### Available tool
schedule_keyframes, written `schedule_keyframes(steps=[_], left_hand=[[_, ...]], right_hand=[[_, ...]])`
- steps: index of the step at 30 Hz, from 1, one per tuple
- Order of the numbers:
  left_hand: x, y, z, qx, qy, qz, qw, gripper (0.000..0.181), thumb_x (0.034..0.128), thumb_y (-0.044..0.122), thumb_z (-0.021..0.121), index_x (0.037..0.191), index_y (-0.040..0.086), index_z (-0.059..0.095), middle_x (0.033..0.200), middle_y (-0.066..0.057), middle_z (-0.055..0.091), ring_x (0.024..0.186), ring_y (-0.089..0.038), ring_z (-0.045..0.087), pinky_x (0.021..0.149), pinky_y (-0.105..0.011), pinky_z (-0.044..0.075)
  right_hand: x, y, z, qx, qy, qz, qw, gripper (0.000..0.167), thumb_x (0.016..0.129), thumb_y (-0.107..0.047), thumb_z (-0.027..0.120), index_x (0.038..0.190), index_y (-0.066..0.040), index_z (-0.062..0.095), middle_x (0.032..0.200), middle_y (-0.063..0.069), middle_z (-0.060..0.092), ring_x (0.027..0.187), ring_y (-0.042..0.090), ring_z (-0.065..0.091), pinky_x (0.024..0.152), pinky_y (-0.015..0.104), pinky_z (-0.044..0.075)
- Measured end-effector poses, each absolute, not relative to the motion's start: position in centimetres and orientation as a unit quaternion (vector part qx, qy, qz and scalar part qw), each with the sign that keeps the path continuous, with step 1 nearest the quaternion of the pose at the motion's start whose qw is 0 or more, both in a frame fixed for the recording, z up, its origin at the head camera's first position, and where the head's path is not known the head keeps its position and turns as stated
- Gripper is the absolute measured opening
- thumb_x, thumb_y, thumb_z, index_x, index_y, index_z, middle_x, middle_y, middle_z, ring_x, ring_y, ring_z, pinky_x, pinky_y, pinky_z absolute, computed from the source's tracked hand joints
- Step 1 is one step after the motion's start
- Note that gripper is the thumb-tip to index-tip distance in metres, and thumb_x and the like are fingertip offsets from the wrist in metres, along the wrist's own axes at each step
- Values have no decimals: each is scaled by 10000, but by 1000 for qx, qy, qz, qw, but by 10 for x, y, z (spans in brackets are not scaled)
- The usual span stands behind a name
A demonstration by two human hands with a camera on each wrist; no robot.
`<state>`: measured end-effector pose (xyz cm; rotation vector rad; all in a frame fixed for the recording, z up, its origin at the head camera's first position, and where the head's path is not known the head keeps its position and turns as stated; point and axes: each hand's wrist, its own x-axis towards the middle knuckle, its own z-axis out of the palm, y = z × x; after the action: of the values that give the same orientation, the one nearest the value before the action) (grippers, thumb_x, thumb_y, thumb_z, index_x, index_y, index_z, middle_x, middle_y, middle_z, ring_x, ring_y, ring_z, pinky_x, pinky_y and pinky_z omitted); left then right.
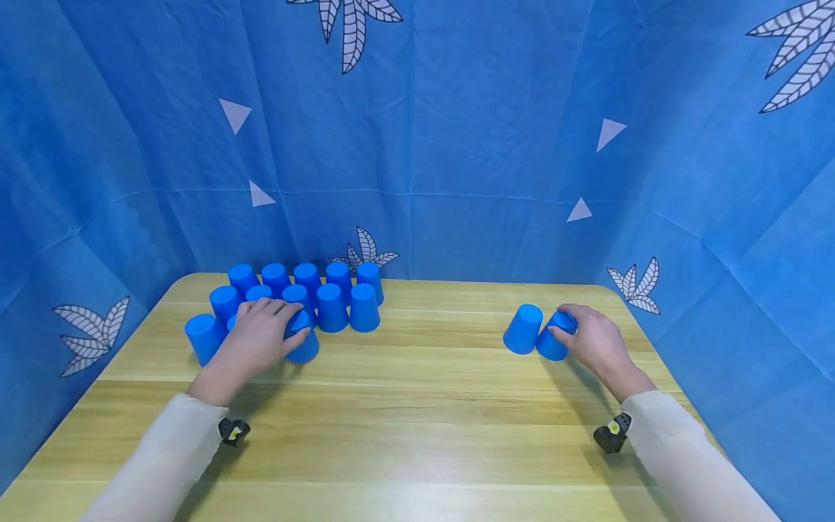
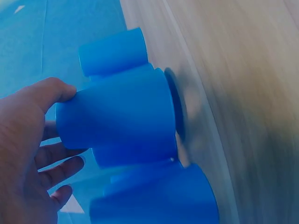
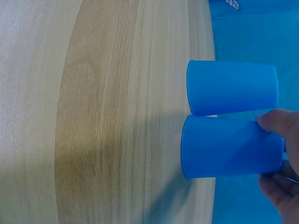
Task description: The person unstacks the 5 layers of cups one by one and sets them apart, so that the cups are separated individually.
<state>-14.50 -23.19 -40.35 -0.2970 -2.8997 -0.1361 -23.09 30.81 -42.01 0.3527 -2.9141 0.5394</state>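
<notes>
At the left, my left hand (image 1: 264,333) grips the narrow upper end of an upside-down blue plastic cup (image 1: 303,346) at the front of a cup group. In the left wrist view, this cup (image 2: 119,112) has a dark shadow beside its rim, so it may be slightly off the table. Over on the right, my right hand (image 1: 595,337) pinches another upside-down blue cup (image 1: 551,346) near its top. Close beside that one stands a second blue cup (image 1: 523,330). The right wrist view shows the pinched cup (image 3: 229,147) with its rim at the tabletop.
Several upside-down blue cups (image 1: 364,308) stand in rows at the back left, partly hidden by my left hand. The wooden table (image 1: 430,406) reaches back to a blue patterned cloth (image 1: 496,130), which also hangs along both sides.
</notes>
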Motion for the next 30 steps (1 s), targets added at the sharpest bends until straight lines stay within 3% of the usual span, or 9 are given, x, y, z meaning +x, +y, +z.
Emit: schedule_keyframes(steps=[20, 30], left_hand=[[-142, -253, -402, -80, -992, -33, 86, 588, 935, 418, 629, 1361, 21, 547, 1342, -257, 539, 1292, -481, 392, 950, -651, 283], [-144, -232, -390, -103, -988, -20, 113, 606, 917, 475, 638, 1369, 78, 561, 1350, -207, 546, 1271, -445, 420, 948, -630, 300]], right_hand=[[-231, 307, -421, 120, -973, 182, 80, 517, 929, -288, 677, 1329, 10, 540, 1307, 324, 525, 1144, 533, 515, 907, 640, 437], [-232, 308, -421, 119, -973, 181, 80, 517, 930, -287, 676, 1331, 11, 539, 1311, 322, 523, 1148, 533, 513, 909, 642, 434]])
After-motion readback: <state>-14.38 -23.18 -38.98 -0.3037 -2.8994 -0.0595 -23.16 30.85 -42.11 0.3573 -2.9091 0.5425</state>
